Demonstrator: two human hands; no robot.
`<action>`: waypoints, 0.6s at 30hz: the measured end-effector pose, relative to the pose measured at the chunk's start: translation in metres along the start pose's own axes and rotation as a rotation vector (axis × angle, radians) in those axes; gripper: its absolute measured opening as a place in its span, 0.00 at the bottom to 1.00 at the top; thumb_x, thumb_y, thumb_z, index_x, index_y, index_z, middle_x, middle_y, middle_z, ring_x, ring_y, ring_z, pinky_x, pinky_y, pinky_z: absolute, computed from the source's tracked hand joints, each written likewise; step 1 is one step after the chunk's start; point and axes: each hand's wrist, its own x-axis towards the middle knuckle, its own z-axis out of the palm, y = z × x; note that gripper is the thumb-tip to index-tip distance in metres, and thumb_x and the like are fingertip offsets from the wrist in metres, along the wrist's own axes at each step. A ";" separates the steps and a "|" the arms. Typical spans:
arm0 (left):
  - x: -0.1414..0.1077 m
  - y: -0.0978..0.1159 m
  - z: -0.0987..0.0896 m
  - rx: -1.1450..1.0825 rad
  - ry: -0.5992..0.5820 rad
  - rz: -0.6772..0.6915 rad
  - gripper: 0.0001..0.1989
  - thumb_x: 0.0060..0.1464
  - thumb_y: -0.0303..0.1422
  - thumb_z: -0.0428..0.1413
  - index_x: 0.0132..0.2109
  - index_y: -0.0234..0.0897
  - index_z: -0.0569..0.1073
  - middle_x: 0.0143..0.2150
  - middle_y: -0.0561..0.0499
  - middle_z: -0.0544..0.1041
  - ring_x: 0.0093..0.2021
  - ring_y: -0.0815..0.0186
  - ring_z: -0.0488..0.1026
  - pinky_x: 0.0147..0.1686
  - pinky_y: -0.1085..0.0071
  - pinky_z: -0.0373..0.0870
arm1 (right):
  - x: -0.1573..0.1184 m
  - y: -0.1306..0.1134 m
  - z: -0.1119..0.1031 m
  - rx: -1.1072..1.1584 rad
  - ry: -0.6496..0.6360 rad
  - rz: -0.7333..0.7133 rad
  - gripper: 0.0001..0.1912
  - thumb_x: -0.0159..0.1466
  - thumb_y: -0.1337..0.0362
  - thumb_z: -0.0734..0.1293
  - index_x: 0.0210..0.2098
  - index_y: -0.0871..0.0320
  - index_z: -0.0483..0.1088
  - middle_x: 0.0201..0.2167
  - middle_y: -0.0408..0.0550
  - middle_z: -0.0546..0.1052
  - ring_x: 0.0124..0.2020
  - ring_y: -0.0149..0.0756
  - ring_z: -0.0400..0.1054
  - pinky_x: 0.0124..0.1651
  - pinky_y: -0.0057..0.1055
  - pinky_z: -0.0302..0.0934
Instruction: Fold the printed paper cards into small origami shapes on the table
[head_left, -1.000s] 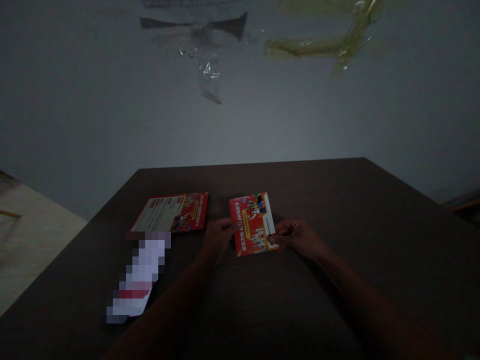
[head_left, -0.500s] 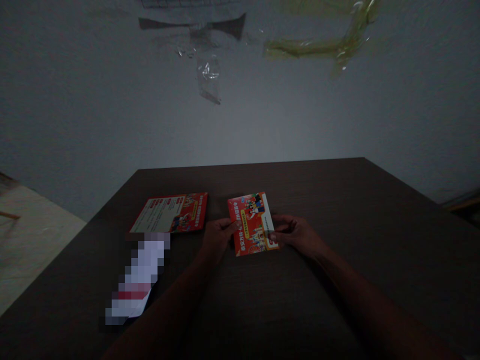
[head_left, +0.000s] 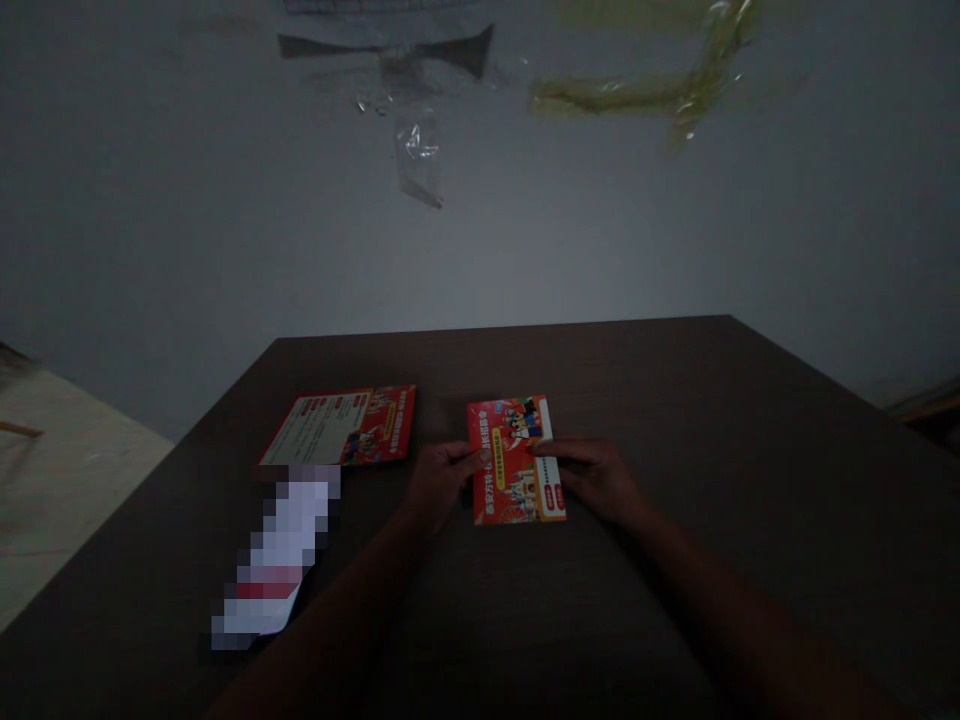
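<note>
Leaflet [head_left: 516,478], red: one, over tabletop [head_left: 660,385], left edge pinched by left hand [head_left: 436,482], right edge by right hand [head_left: 606,482]. Stack [head_left: 330,425], printed: left, flat on tabletop.

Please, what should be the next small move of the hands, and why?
Probably the right hand should press gently along the right edge of the red leaflet, because its fingers reach over that edge while the left hand holds the opposite side, which could keep the leaflet steady.
</note>
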 end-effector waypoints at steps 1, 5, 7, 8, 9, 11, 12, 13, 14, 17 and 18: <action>0.000 0.000 0.000 0.000 -0.009 -0.004 0.18 0.44 0.43 0.61 0.34 0.30 0.77 0.31 0.45 0.79 0.28 0.62 0.76 0.31 0.66 0.72 | 0.000 0.001 0.000 0.003 -0.004 -0.002 0.12 0.57 0.65 0.68 0.40 0.49 0.76 0.41 0.47 0.78 0.40 0.38 0.73 0.43 0.37 0.68; -0.001 0.001 0.000 0.007 -0.008 -0.031 0.19 0.42 0.43 0.62 0.34 0.30 0.77 0.30 0.45 0.79 0.27 0.61 0.76 0.30 0.66 0.71 | 0.001 0.003 0.001 0.024 -0.013 0.024 0.12 0.56 0.65 0.69 0.41 0.50 0.76 0.41 0.47 0.78 0.39 0.38 0.74 0.43 0.38 0.69; -0.001 0.001 0.000 -0.013 -0.014 -0.036 0.18 0.42 0.43 0.62 0.34 0.30 0.78 0.31 0.44 0.80 0.29 0.60 0.76 0.32 0.66 0.72 | 0.001 0.002 0.001 0.026 0.006 0.033 0.12 0.55 0.64 0.69 0.40 0.50 0.76 0.40 0.47 0.79 0.38 0.38 0.74 0.42 0.38 0.70; -0.001 0.001 0.001 -0.031 -0.023 -0.033 0.17 0.43 0.42 0.62 0.34 0.31 0.78 0.33 0.44 0.80 0.30 0.60 0.76 0.33 0.65 0.72 | 0.001 0.002 0.001 0.029 0.013 0.035 0.12 0.55 0.64 0.69 0.39 0.50 0.76 0.39 0.46 0.79 0.37 0.38 0.74 0.42 0.38 0.70; -0.001 0.001 0.001 -0.047 -0.034 -0.028 0.17 0.43 0.42 0.62 0.35 0.31 0.78 0.34 0.44 0.80 0.31 0.60 0.77 0.34 0.65 0.72 | 0.001 0.002 0.001 0.033 0.016 0.038 0.11 0.55 0.64 0.69 0.39 0.49 0.76 0.39 0.46 0.79 0.37 0.38 0.74 0.41 0.37 0.70; -0.001 0.000 0.001 -0.063 -0.046 -0.024 0.16 0.44 0.41 0.62 0.36 0.32 0.78 0.35 0.43 0.80 0.32 0.60 0.77 0.35 0.65 0.72 | 0.001 0.002 0.001 0.043 0.019 0.048 0.11 0.55 0.64 0.69 0.39 0.49 0.76 0.38 0.46 0.79 0.37 0.38 0.75 0.41 0.37 0.71; -0.002 0.000 0.002 -0.065 -0.046 -0.025 0.16 0.44 0.41 0.62 0.36 0.32 0.78 0.35 0.43 0.80 0.32 0.60 0.77 0.35 0.65 0.72 | 0.001 0.002 0.001 0.046 0.019 0.057 0.11 0.55 0.64 0.69 0.39 0.48 0.76 0.38 0.45 0.79 0.37 0.38 0.75 0.41 0.37 0.71; -0.002 0.001 0.002 -0.070 -0.047 -0.028 0.17 0.44 0.41 0.62 0.36 0.32 0.78 0.35 0.43 0.80 0.32 0.60 0.77 0.35 0.65 0.72 | 0.000 0.002 0.001 0.048 0.018 0.067 0.11 0.55 0.64 0.69 0.39 0.48 0.76 0.38 0.45 0.79 0.37 0.38 0.75 0.41 0.38 0.70; -0.002 0.001 0.002 -0.078 -0.051 -0.032 0.17 0.43 0.41 0.62 0.36 0.32 0.78 0.35 0.43 0.80 0.32 0.59 0.77 0.34 0.65 0.72 | 0.000 0.003 0.001 0.054 0.018 0.079 0.11 0.55 0.63 0.69 0.39 0.48 0.76 0.39 0.45 0.79 0.37 0.38 0.75 0.41 0.38 0.70; -0.003 0.003 0.003 -0.117 -0.069 -0.053 0.17 0.43 0.41 0.63 0.36 0.32 0.78 0.35 0.44 0.80 0.32 0.60 0.77 0.35 0.65 0.72 | 0.000 0.005 0.001 0.099 0.024 0.113 0.11 0.55 0.62 0.69 0.38 0.48 0.77 0.39 0.46 0.79 0.38 0.39 0.74 0.42 0.40 0.70; -0.003 0.003 0.003 -0.131 -0.072 -0.061 0.17 0.43 0.41 0.63 0.35 0.32 0.78 0.34 0.44 0.80 0.32 0.60 0.77 0.36 0.66 0.72 | -0.001 0.005 0.001 0.117 0.034 0.126 0.11 0.54 0.62 0.69 0.38 0.49 0.77 0.39 0.46 0.79 0.38 0.39 0.74 0.43 0.40 0.70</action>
